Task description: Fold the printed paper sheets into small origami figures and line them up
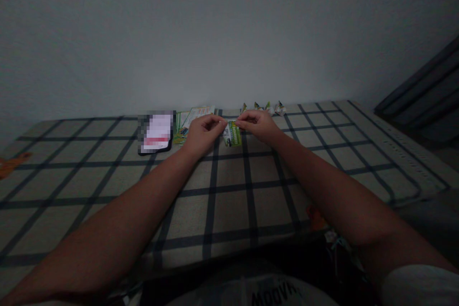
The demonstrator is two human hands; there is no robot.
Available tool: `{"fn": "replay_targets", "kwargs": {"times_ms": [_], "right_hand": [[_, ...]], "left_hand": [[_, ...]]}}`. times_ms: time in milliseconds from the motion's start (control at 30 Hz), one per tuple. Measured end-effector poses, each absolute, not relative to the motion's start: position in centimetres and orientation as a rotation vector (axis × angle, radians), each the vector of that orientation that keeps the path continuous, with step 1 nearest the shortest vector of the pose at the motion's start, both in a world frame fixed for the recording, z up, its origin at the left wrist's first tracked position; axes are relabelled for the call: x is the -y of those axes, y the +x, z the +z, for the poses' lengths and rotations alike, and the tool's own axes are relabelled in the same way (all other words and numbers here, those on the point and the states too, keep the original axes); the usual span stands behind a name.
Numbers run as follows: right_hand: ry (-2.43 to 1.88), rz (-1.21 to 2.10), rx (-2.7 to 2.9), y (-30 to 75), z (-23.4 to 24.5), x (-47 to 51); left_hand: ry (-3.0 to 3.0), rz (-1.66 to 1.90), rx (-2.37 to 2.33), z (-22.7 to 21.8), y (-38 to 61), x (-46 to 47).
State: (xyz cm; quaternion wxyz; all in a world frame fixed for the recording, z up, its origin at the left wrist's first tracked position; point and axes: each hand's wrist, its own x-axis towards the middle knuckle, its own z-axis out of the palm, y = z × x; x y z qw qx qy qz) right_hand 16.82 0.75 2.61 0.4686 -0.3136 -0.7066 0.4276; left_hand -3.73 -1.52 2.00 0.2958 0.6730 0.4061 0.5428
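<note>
Both my arms reach forward over a checked cloth [229, 201]. My left hand [203, 133] and my right hand [258, 125] each pinch the top edge of a small green and white printed paper [232, 135] that hangs between them just above the cloth. Both hands have their fingers curled closed on it. Behind my left hand lies a stack of similar green printed sheets [190, 119].
A dark-edged phone or card with a bright face [156, 133] lies left of the sheets. Several small folded paper pieces [263, 107] stand in a row near the wall. A dark striped fabric [423, 91] is at the right.
</note>
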Motion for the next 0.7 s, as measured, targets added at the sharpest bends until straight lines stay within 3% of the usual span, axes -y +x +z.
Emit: {"fn": "replay_targets", "kwargs": {"times_ms": [700], "right_hand": [[-0.774,1.049,1.731,16.73,2.8,-0.48]], "left_hand": [[1.856,1.387,-1.122,1.72,-3.87,1.34]]}}
